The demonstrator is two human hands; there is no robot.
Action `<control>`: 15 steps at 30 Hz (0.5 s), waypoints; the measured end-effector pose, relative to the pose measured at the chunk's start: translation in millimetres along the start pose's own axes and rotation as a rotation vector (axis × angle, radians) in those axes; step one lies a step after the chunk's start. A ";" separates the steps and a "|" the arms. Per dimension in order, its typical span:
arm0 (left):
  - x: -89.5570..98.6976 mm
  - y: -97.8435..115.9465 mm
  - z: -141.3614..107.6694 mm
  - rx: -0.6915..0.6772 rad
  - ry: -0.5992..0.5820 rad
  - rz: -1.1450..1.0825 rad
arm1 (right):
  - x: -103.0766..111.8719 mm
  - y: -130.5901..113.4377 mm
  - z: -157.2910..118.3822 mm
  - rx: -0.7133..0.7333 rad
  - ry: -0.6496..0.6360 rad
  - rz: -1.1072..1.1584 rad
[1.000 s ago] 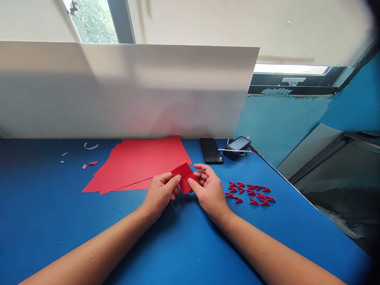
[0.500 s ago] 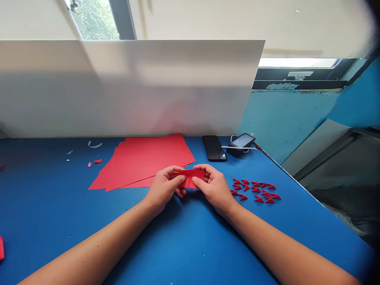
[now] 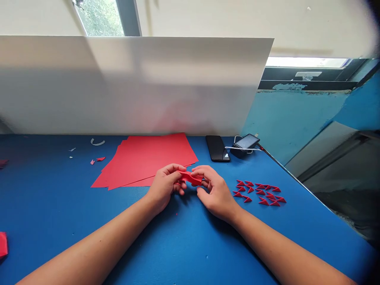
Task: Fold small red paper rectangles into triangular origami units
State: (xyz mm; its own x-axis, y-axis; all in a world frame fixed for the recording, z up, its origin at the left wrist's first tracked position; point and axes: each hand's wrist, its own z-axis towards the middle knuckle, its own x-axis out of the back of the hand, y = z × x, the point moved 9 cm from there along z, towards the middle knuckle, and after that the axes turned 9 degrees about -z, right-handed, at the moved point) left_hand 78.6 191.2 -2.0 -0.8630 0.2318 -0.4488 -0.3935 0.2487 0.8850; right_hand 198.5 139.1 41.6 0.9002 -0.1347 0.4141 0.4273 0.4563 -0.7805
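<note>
A small strip of folded red paper (image 3: 191,177) is held between my two hands above the blue table. My left hand (image 3: 164,184) pinches its left end between thumb and fingers. At the other end, the fingers of my right hand (image 3: 216,194) close on the paper, while that hand's thumb stands off below it. The strip looks bent, with its right part tilted down. Just behind my left hand lies a fanned stack of red paper sheets (image 3: 148,158). Several small folded red paper triangles (image 3: 263,192) lie to the right of my right hand.
A black phone (image 3: 217,148) lies behind the hands, beside a second device (image 3: 247,141) with a white cable. Red scraps (image 3: 101,159) and a curled white scrap (image 3: 97,143) lie at the back left. A red piece (image 3: 2,244) sits at the left edge. A white board (image 3: 178,91) stands behind.
The red paper was flat and facing me with both thumbs on it; now it is folded into a narrower, bent strip. My right thumb has come off it and moved down.
</note>
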 end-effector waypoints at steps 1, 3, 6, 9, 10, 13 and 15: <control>-0.1 0.0 0.0 -0.001 -0.001 0.003 | 0.8 -4.5 -0.6 0.034 0.009 -0.052; -0.6 -0.7 0.1 0.003 -0.013 0.013 | 2.9 -11.6 -1.3 0.083 0.036 -0.161; -2.7 -2.4 0.4 0.018 -0.059 0.034 | 7.8 -11.2 -0.7 0.057 0.083 -0.215; -5.1 -1.1 -0.4 -0.004 -0.093 0.054 | 13.5 -4.5 -0.4 -0.010 0.131 -0.201; -6.6 0.6 -1.3 -0.026 -0.105 0.067 | 15.2 -2.8 -0.4 -0.026 0.145 -0.200; -15.2 5.5 -6.0 -0.092 -0.159 0.166 | 18.3 2.3 -0.7 -0.075 0.168 -0.202; -19.5 6.9 -8.9 -0.110 -0.171 0.260 | 18.8 6.0 -0.7 -0.112 0.169 -0.199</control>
State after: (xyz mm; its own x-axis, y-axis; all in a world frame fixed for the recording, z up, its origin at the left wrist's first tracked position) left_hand 89.9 180.0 14.0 -0.8768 0.4313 -0.2126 -0.2073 0.0598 0.9764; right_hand 218.0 138.7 44.3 0.7950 -0.3611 0.4874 0.5949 0.3075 -0.7427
